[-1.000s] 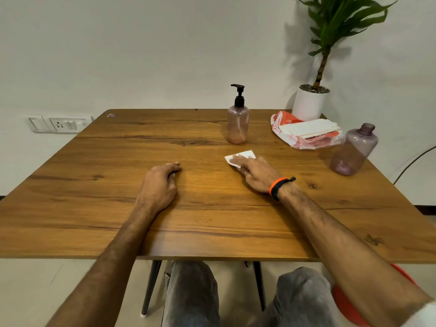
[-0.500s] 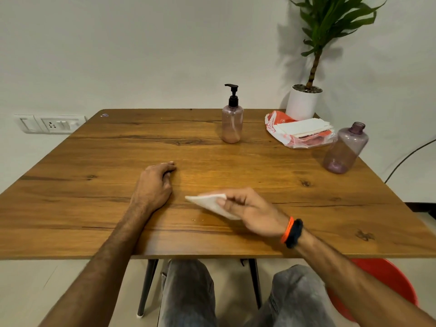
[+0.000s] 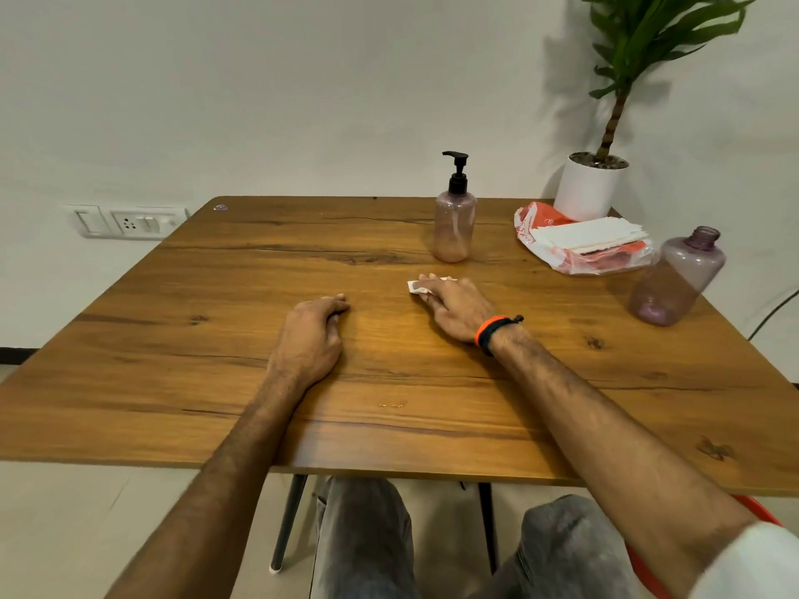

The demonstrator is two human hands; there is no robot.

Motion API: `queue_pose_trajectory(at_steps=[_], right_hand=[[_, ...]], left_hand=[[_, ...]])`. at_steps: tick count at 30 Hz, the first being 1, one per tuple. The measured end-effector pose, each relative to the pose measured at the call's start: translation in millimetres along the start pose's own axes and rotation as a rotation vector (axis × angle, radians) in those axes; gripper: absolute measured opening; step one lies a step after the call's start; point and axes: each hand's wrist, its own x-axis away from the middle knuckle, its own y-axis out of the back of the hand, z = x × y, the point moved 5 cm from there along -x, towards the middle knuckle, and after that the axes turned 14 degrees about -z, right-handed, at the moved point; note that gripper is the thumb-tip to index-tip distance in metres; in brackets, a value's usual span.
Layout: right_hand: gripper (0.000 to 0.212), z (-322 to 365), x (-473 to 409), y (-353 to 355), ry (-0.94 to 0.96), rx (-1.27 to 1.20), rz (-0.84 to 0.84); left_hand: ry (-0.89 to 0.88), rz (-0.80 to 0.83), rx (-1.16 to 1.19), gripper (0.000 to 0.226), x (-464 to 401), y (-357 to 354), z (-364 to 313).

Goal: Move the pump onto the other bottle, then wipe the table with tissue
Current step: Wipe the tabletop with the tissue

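Observation:
A black pump (image 3: 456,172) sits on the slim pink bottle (image 3: 454,229) standing at the back middle of the wooden table (image 3: 216,382). A wider purple bottle (image 3: 674,281) with no cap stands at the right. My right hand (image 3: 458,306) presses a white tissue (image 3: 417,287) flat against the table with straight fingers, a short way in front of the pump bottle. Most of the tissue is hidden under the fingers. My left hand (image 3: 311,335) rests on the table to the left, fingers loosely curled, holding nothing.
An opened red and white pack of tissues (image 3: 583,244) lies at the back right. Behind it stands a potted plant in a white pot (image 3: 590,190). A wall socket plate (image 3: 125,222) is at the left. A red stool edge (image 3: 648,564) shows below the table.
My right hand with the tissue swept from the table's middle back toward the near edge, then away again to just in front of the pump bottle. My left hand stayed put.

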Motion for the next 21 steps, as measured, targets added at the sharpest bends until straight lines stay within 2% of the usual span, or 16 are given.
queue_pose_trajectory(at_steps=[4, 10, 15, 16, 18, 21], right_hand=[[0.041, 5, -5, -10, 0.022, 0.003, 0.027], [0.043, 37, 31, -17, 0.193, -0.076, 0.118], [0.039, 78, 95, -2, 0.368, -0.282, 0.285], [0.035, 81, 101, 3, 0.349, -0.34, 0.314], [0.03, 79, 95, 14, 0.187, -0.54, 0.306], [0.027, 57, 55, 30, -0.135, -0.875, 0.11]], left_hand=[[-0.005, -0.004, 0.0, 0.035, 0, -1, 0], [-0.002, -0.011, -0.021, 0.036, 1, -3, 1], [-0.007, -0.019, -0.017, 0.035, 1, -4, 2], [-0.005, -0.017, -0.017, 0.035, 0, -4, 2], [-0.009, -0.005, -0.019, 0.035, 1, -4, 2], [-0.011, 0.001, -0.014, 0.036, 1, -3, 1]])
